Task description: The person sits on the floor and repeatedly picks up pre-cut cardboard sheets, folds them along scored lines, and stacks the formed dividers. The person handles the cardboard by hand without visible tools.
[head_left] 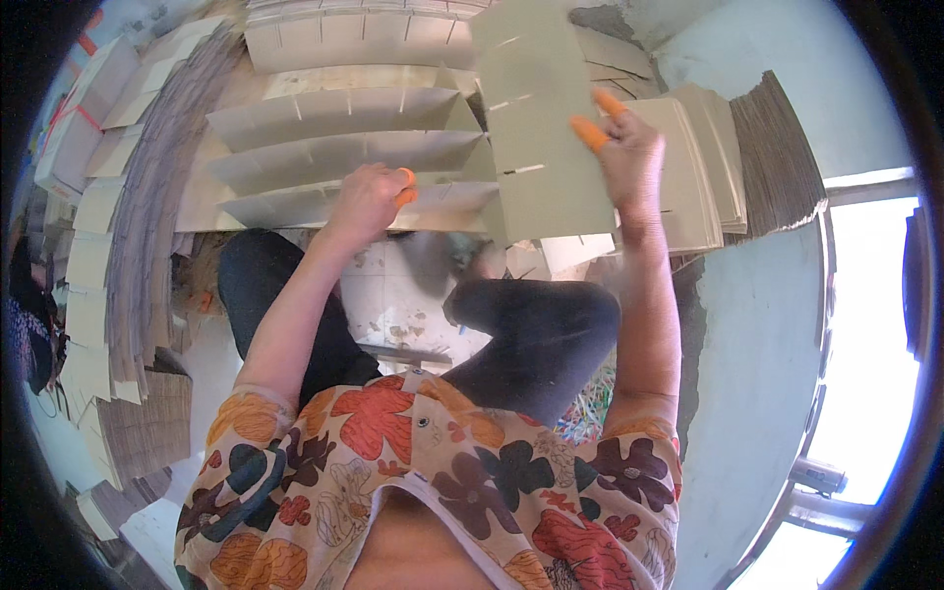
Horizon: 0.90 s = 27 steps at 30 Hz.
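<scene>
Three long slotted cardboard strips [344, 151] stand on edge side by side, joined at their right end to a cross strip [478, 169]. My left hand [372, 202], with orange finger covers, is closed at the top edge of the nearest strip [295, 208]; its fingertips are partly hidden. To the right, my right hand [629, 162] grips the right edge of a slotted cardboard divider sheet [543, 128], held raised and slightly tilted. Orange covers sit on two of its digits, and the others are mostly out of sight.
A stack of slotted cardboard [364, 39] lies at the far side. More cardboard sheets [678, 167] are stacked right of my right hand, beside a thick pile [777, 157] by the wall. Long cardboard stacks [147, 197] line the left. My bent knees [541, 320] are below the work surface.
</scene>
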{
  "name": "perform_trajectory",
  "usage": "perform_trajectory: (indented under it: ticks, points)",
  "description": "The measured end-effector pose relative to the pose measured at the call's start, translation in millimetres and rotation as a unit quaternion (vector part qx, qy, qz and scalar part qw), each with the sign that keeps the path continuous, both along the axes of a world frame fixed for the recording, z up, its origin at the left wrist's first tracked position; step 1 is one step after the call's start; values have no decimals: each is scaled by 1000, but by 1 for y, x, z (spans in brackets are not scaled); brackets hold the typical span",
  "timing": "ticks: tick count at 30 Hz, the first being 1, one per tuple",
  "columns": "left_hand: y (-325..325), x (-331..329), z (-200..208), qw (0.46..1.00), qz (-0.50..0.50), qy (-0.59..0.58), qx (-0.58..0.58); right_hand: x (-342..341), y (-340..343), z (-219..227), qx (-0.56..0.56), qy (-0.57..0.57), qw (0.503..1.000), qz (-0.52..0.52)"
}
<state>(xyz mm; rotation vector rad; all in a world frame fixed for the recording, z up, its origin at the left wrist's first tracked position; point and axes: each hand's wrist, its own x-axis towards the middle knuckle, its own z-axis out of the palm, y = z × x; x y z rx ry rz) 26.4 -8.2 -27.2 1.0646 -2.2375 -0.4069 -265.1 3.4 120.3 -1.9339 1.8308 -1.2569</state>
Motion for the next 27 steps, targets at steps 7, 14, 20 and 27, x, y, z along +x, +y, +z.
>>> perform_trajectory:
  ticks: [7, 14, 20, 27]
  points:
    - [-1, -7, -5, 999, 2, 24, -28, 62, -13, -13, 30, 89, 994, 51]
    - [-1, -7, -7, 999, 9, 18, -30, 79, -26, -24, 45, 153, 983, 96]
    - [-5, -11, -14, 999, 2, 33, -42, 80, -48, -55, 72, 111, 975, 180]
    - [-5, -12, -5, 999, 27, 18, -24, 98, -41, -66, 35, 161, 974, 154]
